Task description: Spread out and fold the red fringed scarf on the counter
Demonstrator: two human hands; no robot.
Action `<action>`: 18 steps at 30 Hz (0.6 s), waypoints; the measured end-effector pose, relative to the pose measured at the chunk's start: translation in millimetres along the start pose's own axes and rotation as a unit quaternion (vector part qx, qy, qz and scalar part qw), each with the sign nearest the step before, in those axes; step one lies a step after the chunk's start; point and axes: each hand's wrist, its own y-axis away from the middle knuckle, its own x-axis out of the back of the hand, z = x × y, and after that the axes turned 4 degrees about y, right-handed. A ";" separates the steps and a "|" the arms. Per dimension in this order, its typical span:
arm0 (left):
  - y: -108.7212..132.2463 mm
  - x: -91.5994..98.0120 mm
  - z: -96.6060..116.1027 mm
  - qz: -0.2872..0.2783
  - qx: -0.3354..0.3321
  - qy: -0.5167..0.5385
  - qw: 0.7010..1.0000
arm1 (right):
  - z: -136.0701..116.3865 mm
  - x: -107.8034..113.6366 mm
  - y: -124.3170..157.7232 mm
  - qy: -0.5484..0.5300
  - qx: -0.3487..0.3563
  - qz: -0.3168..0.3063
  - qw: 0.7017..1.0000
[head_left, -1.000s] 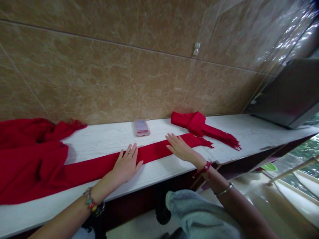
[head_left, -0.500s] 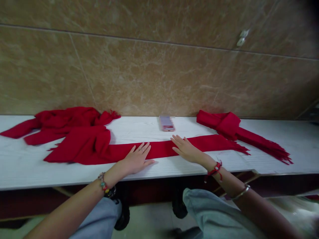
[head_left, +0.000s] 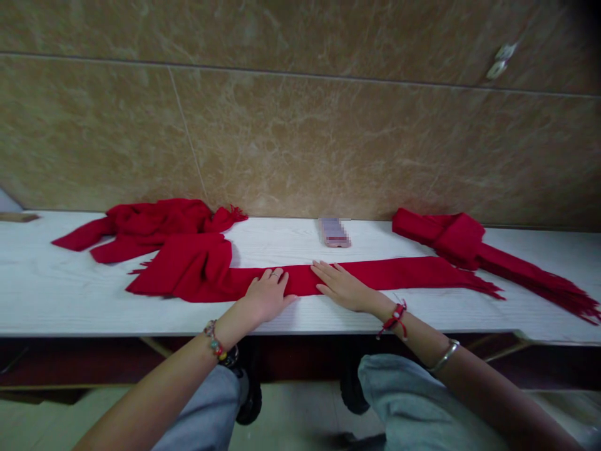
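A long red scarf [head_left: 399,274] lies flat along the white table [head_left: 94,313], its fringe at the right and its left part bunched in folds. My left hand [head_left: 268,295] rests on the scarf's middle, fingers apart, a ring on one finger. Just to the right, my right hand [head_left: 342,287] lies palm down on the same strip, fingers stretched out. Neither hand grips the cloth. Behind the bunched part sits a crumpled red scarf [head_left: 154,220]. Another red scarf [head_left: 462,238], folded over with a fringed tail, is at the right.
A phone [head_left: 334,232] lies near the back edge of the table, against the brown marbled wall [head_left: 300,138]. A small wooden piece [head_left: 17,217] is at the far left. My legs are below the table's front edge.
The view has shifted left, so things appear farther right. My hands have come closer together on the scarf, my right hand having slid left along it.
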 end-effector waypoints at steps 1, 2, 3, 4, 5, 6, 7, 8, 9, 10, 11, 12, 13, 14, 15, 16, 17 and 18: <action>-0.2 0.9 -1.2 0.012 0.002 -0.006 1.000 | 0.2 -0.1 -0.4 -0.003 -0.002 0.007 1.000; -0.8 1.5 -2.7 0.024 -0.001 -0.013 1.000 | 0.2 -0.1 -1.3 -0.006 -0.006 0.018 1.000; -2.0 1.9 -4.2 0.037 -0.006 -0.021 0.999 | -0.1 -0.2 -2.5 -0.007 -0.012 0.034 0.999; -3.5 1.9 -5.8 0.050 -0.013 -0.030 0.998 | -0.6 -0.4 -4.0 -0.005 -0.019 0.052 0.998; -5.3 1.4 -7.2 0.064 -0.018 -0.037 0.997 | -1.2 -0.8 -5.6 -0.002 -0.023 0.068 0.997; -7.2 0.6 -8.4 0.075 -0.019 -0.041 0.996 | -1.9 -1.4 -7.2 0.003 -0.022 0.080 0.997; -9.0 -0.5 -9.3 0.079 -0.021 -0.042 0.996 | -2.6 -2.1 -8.7 0.007 -0.017 0.088 0.996; -10.5 -1.7 -10.0 0.074 -0.026 -0.039 0.996 | -3.1 -3.0 -10.0 0.009 -0.007 0.092 0.996; -11.7 -2.7 -10.3 0.057 -0.037 -0.033 0.997 | -3.5 -3.9 -10.8 0.009 0.002 0.094 0.996; -12.5 -3.3 -10.4 0.033 -0.051 -0.024 0.998 | -3.7 -4.6 -11.3 0.008 0.007 0.095 0.995; -12.9 -3.5 -10.2 0.006 -0.065 -0.014 0.998 | -3.6 -5.2 -11.4 0.006 0.006 0.097 0.995; -12.9 -3.1 -9.8 -0.020 -0.075 -0.004 0.997 | -3.4 -5.4 -11.1 0.005 0.001 0.098 0.995; -12.6 -2.2 -9.3 -0.042 -0.079 0.005 0.996 | -3.0 -5.3 -10.6 0.003 -0.005 0.097 0.995; -12.0 -0.7 -8.6 -0.060 -0.075 0.013 0.995 | -2.7 -5.0 -9.8 0.002 -0.009 0.095 0.995; -11.2 1.1 -7.9 -0.073 -0.065 0.019 0.995 | -2.3 -4.7 -9.0 0.001 -0.012 0.092 0.996; -10.1 3.2 -7.1 -0.084 -0.050 0.023 0.995 | -1.9 -4.4 -8.1 0.001 -0.012 0.090 0.996; -8.8 5.4 -6.2 -0.094 -0.033 0.026 0.995 | -1.5 -4.3 -7.4 0.002 -0.011 0.088 0.996; -7.4 7.6 -5.2 -0.102 -0.016 0.028 0.994 | -1.2 -4.4 -6.7 0.004 -0.011 0.086 0.996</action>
